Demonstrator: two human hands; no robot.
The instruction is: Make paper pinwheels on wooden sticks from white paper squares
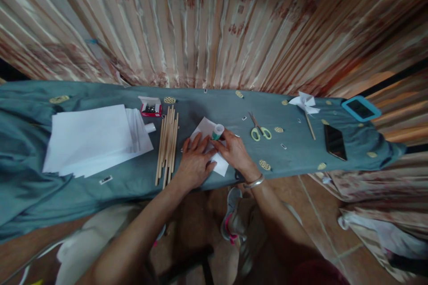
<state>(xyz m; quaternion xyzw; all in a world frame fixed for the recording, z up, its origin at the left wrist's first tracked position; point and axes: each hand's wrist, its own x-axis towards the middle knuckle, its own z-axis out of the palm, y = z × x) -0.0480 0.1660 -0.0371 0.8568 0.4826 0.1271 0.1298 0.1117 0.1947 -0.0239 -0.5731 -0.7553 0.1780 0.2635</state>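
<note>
On the cloth in front of me lies a small piece of white paper (220, 165), its corner pointing away from me. My left hand (195, 162) rests on it with fingers spread, pressing it down. My right hand (234, 149) is closed around a white and green glue stick (218, 132), which it holds over the paper. The glue stick's lower end is hidden by my fingers, so I cannot tell whether it touches the sheet. A bundle of thin wooden sticks (169, 142) lies just left of my left hand.
Left are a stack of white paper (90, 140), a small white cylinder (150, 128) and an open red box (151, 107). Right are scissors (259, 129), a paper pinwheel (306, 104), a phone (335, 142) and a blue-framed device (361, 108). A curtain (207, 26) hangs behind the table.
</note>
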